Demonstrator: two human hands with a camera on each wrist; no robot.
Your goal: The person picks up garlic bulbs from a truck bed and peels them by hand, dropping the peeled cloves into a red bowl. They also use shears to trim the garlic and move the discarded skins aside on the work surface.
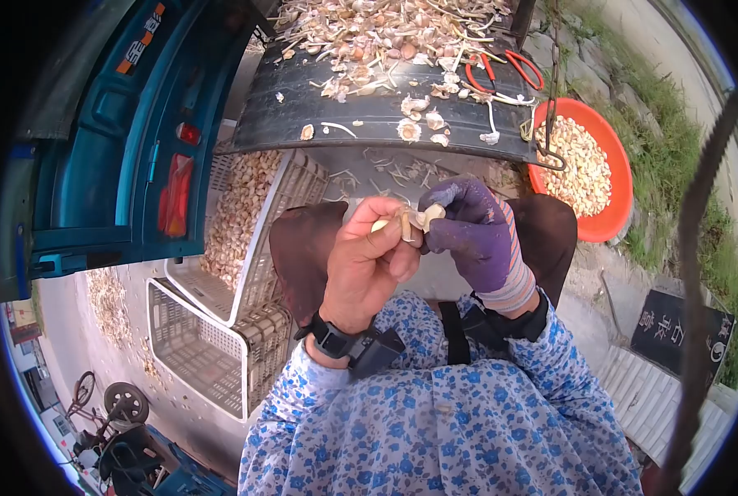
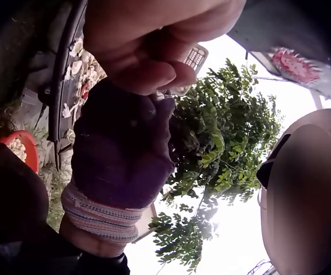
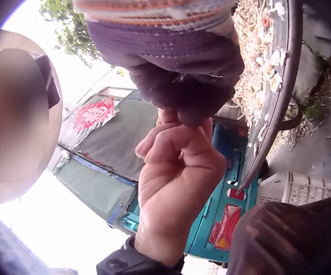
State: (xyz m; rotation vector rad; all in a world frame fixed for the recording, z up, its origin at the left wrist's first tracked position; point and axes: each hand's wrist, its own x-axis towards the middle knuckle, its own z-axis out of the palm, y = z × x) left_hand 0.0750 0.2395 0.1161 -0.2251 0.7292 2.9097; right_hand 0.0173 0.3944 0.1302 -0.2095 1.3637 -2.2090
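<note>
Garlic point(image 1: 432, 217) sits between two pinching grips: bare left hand point(image 1: 371, 258) on one side, gloved right hand point(image 1: 475, 235) on the other. Watching remotely, I judge it light, firm, easily bruised (papery skin may slip), best held by its broad sides.

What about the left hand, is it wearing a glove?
No, the left hand is bare; the purple glove is on the right hand.

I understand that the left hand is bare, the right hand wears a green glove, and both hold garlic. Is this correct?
Only the colour is wrong: the head view shows a purple glove on the right hand. The left hand is bare, and both hold garlic.
</note>
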